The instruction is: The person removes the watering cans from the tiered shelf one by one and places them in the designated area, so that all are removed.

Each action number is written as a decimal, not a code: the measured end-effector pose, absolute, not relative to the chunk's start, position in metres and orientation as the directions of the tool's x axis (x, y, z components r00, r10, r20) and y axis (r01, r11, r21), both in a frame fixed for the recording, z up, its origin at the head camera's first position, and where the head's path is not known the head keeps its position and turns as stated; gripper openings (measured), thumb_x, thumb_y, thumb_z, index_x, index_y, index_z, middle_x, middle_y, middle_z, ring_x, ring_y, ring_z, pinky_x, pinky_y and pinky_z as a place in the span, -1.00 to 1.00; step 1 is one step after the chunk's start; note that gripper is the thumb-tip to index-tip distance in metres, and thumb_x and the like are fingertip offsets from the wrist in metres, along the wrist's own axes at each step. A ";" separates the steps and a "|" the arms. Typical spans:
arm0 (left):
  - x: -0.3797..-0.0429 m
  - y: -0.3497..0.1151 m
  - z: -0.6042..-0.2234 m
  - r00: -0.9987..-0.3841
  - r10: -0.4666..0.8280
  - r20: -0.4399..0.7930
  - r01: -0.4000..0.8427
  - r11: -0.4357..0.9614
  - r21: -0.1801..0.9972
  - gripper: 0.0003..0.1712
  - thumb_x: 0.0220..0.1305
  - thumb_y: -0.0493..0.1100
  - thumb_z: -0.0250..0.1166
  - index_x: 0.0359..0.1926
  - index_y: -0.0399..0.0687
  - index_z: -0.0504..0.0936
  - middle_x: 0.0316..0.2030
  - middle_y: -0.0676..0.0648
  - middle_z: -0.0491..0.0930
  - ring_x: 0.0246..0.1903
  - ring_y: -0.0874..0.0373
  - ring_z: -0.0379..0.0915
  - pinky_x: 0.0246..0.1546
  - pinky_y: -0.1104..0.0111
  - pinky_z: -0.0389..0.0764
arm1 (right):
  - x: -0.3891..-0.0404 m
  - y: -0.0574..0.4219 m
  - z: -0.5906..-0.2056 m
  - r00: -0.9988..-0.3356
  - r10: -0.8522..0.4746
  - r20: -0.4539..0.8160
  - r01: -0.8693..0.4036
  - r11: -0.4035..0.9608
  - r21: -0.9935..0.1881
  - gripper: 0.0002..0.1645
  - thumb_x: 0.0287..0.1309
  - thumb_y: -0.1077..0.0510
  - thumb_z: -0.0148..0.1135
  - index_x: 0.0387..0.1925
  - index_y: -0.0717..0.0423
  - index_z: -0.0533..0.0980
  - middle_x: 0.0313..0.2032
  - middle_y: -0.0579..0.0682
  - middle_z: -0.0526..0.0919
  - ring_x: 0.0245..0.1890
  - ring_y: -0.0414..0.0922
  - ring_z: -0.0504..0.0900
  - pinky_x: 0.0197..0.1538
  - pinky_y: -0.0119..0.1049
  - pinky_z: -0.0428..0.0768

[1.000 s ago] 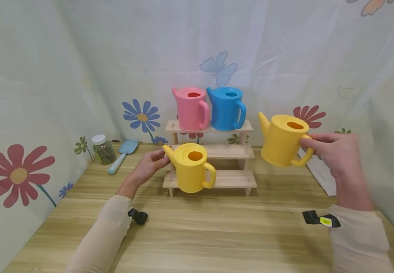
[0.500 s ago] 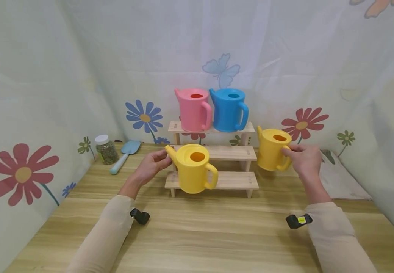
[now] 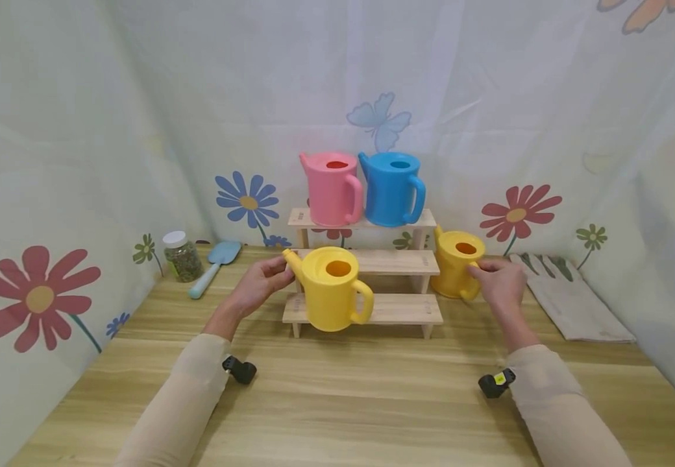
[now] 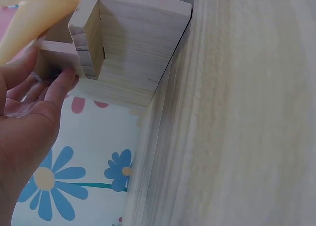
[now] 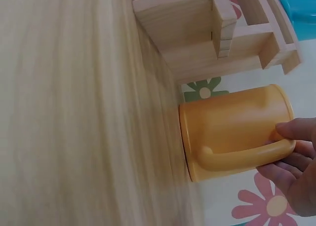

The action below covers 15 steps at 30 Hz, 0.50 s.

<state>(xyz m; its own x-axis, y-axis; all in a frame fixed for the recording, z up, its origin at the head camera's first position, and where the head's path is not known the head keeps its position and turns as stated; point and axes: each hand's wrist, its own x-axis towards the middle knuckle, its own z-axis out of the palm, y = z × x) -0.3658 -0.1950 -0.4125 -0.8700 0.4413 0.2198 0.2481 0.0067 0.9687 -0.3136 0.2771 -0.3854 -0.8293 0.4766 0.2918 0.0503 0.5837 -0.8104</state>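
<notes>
My left hand (image 3: 260,283) holds the left end of the middle step of a three-tier wooden stand (image 3: 398,261); in the left wrist view, thumb and fingers lie on either side of the board's end (image 4: 61,52). A yellow watering can (image 3: 327,301) stands on the lowest step, its spout close to that hand. Right of the stand, my right hand (image 3: 502,283) pinches the top of the handle of a second yellow watering can (image 3: 451,266). In the right wrist view this can's base (image 5: 186,144) meets the tabletop. Pink (image 3: 333,191) and blue (image 3: 392,191) watering cans occupy the top step.
At the back left are a white-lidded jar (image 3: 182,258) of small green-brown bits and a light-blue hand trowel (image 3: 216,266). Pale gloves (image 3: 577,301) lie at the right, beyond my right hand. A flower-print curtain (image 3: 489,97) closes off the back and sides.
My right hand has brought the second yellow watering can left and down beside the stand, uncovering the gloves. The left hand has stayed on the stand.
</notes>
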 end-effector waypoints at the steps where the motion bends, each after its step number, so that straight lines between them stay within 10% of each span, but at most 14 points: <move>1: -0.366 -0.195 -0.413 -0.871 0.440 0.219 0.248 0.008 0.969 -0.41 0.47 -0.20 0.21 0.44 -0.26 0.34 0.26 -0.30 0.47 0.20 0.06 0.49 0.26 0.21 0.47 | -0.314 0.277 -0.386 -0.833 0.468 0.293 0.047 0.588 -0.807 -0.61 0.15 0.04 0.48 -0.14 0.28 0.73 -0.18 0.21 0.75 -0.22 0.03 0.65 -0.41 -0.54 0.46; 15: -0.365 -0.194 -0.413 -0.873 0.433 0.226 0.252 0.002 0.968 -0.41 0.47 -0.23 0.20 0.43 -0.29 0.33 0.26 -0.32 0.47 0.18 0.08 0.50 0.31 0.04 0.38 | -0.337 0.264 -0.380 -0.894 0.361 0.267 0.017 0.622 -0.783 -0.61 0.21 0.09 0.44 -0.11 0.35 0.70 -0.18 0.26 0.74 -0.29 0.03 0.61 -0.41 -0.46 0.50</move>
